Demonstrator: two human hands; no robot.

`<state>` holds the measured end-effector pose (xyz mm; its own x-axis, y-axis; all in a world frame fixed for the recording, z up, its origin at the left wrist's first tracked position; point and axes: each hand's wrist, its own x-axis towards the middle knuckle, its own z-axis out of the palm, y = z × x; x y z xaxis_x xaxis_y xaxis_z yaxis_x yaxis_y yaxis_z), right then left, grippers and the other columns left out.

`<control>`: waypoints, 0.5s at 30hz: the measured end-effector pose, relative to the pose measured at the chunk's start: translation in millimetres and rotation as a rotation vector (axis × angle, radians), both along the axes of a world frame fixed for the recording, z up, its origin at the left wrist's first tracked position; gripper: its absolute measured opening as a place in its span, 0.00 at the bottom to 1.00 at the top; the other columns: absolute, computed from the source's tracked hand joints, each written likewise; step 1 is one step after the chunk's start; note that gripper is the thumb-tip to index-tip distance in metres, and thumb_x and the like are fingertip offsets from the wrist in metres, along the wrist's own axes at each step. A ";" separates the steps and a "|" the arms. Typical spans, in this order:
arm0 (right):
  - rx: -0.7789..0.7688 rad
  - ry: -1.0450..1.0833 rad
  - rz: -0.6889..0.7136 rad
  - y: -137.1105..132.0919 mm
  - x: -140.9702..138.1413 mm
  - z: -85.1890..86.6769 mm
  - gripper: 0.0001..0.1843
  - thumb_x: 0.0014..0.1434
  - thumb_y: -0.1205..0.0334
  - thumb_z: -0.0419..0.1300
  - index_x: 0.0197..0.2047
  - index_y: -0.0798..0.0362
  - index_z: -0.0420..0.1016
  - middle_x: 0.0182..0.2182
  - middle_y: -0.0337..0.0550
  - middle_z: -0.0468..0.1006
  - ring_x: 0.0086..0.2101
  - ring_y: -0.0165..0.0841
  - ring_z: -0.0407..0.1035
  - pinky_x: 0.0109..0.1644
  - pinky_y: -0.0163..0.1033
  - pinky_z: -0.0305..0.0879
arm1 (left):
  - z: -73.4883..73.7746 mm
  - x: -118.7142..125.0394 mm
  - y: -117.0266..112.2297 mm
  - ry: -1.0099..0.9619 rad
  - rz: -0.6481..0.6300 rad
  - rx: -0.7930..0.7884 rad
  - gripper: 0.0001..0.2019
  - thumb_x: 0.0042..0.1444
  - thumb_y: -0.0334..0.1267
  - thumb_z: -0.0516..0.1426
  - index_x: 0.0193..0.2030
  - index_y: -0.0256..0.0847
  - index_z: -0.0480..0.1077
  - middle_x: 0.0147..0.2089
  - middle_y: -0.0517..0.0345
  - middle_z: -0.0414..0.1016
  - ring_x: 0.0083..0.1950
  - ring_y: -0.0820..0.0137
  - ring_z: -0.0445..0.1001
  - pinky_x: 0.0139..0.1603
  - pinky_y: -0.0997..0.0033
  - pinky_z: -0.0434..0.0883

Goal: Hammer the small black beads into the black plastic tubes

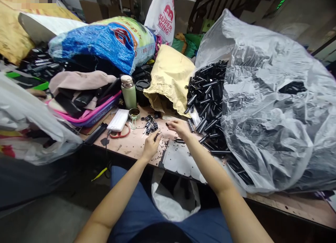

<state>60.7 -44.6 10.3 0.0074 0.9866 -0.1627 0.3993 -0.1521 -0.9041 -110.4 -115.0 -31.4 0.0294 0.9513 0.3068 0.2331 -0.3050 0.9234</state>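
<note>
My left hand (151, 145) is closed over the near side of the worktop, gripping a small black ribbed part (156, 136) that shows between thumb and fingers. To its right, my right hand (179, 127) reaches in with fingertips pinched on a small black piece (167, 124), too small to name. Just beyond my left hand lies a little heap of black ribbed parts with thin pale sticks (150, 124). Another black ribbed roll (190, 125) rests right of my right hand. Tiny black bits are scattered on the wooden worktop (136, 138) around both hands.
Black tubes (207, 99) spill from a large clear plastic bag (278, 131) on the right. A yellow sack (172, 75) opens toward me. Leftward stand a green flask (128, 92), a white power bank (118, 120), red scissors (120, 134) and a pink-rimmed basket (86, 120). A white bag (173, 213) hangs below.
</note>
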 end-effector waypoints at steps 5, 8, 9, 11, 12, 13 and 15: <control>-0.117 0.306 0.030 -55.0 0.2 7.6 0.14 0.49 0.52 0.66 0.31 0.55 0.76 0.28 0.42 0.78 0.28 0.26 0.72 0.40 0.36 0.74 | 11.8 18.3 -11.5 0.071 -0.068 0.104 0.18 0.63 0.44 0.53 0.55 0.40 0.71 0.55 0.48 0.75 0.58 0.61 0.72 0.60 0.59 0.68; -0.190 0.575 -0.017 -71.9 8.4 12.1 0.17 0.39 0.53 0.72 0.27 0.56 0.76 0.23 0.37 0.75 0.25 0.24 0.69 0.39 0.35 0.73 | 12.1 26.3 -21.2 0.122 -0.080 0.133 0.18 0.63 0.43 0.53 0.56 0.41 0.70 0.55 0.48 0.75 0.57 0.61 0.73 0.59 0.59 0.68; -0.209 0.650 -0.041 -75.5 11.3 13.4 0.17 0.37 0.55 0.74 0.26 0.56 0.76 0.21 0.35 0.74 0.24 0.24 0.68 0.39 0.34 0.72 | 12.2 28.1 -23.9 0.139 -0.087 0.141 0.18 0.63 0.43 0.53 0.56 0.41 0.70 0.54 0.48 0.75 0.56 0.61 0.73 0.58 0.59 0.69; -0.208 0.696 -0.072 -82.3 16.1 16.1 0.17 0.34 0.56 0.75 0.25 0.55 0.77 0.20 0.34 0.73 0.24 0.24 0.67 0.38 0.34 0.71 | 12.5 30.7 -28.2 0.171 -0.102 0.160 0.18 0.63 0.43 0.53 0.57 0.41 0.70 0.53 0.48 0.76 0.54 0.60 0.74 0.57 0.60 0.70; -0.178 0.668 -0.072 -86.1 17.8 17.5 0.16 0.35 0.56 0.74 0.25 0.55 0.77 0.21 0.35 0.74 0.24 0.24 0.68 0.38 0.35 0.71 | 12.5 32.1 -29.9 0.187 -0.109 0.167 0.18 0.63 0.43 0.53 0.57 0.41 0.70 0.53 0.48 0.76 0.54 0.60 0.74 0.56 0.60 0.71; -0.126 0.616 -0.055 -90.3 19.1 18.7 0.15 0.37 0.55 0.74 0.26 0.55 0.78 0.22 0.36 0.76 0.25 0.25 0.69 0.38 0.36 0.70 | 12.2 33.7 -31.2 0.202 -0.115 0.170 0.18 0.63 0.43 0.53 0.57 0.42 0.70 0.52 0.48 0.76 0.53 0.60 0.75 0.55 0.59 0.71; 0.032 0.450 0.007 -99.2 21.7 20.7 0.14 0.42 0.54 0.71 0.28 0.54 0.80 0.27 0.40 0.79 0.29 0.29 0.71 0.40 0.38 0.70 | 10.3 38.3 -33.0 0.217 -0.127 0.168 0.17 0.63 0.43 0.53 0.57 0.42 0.70 0.50 0.48 0.77 0.52 0.60 0.75 0.55 0.59 0.71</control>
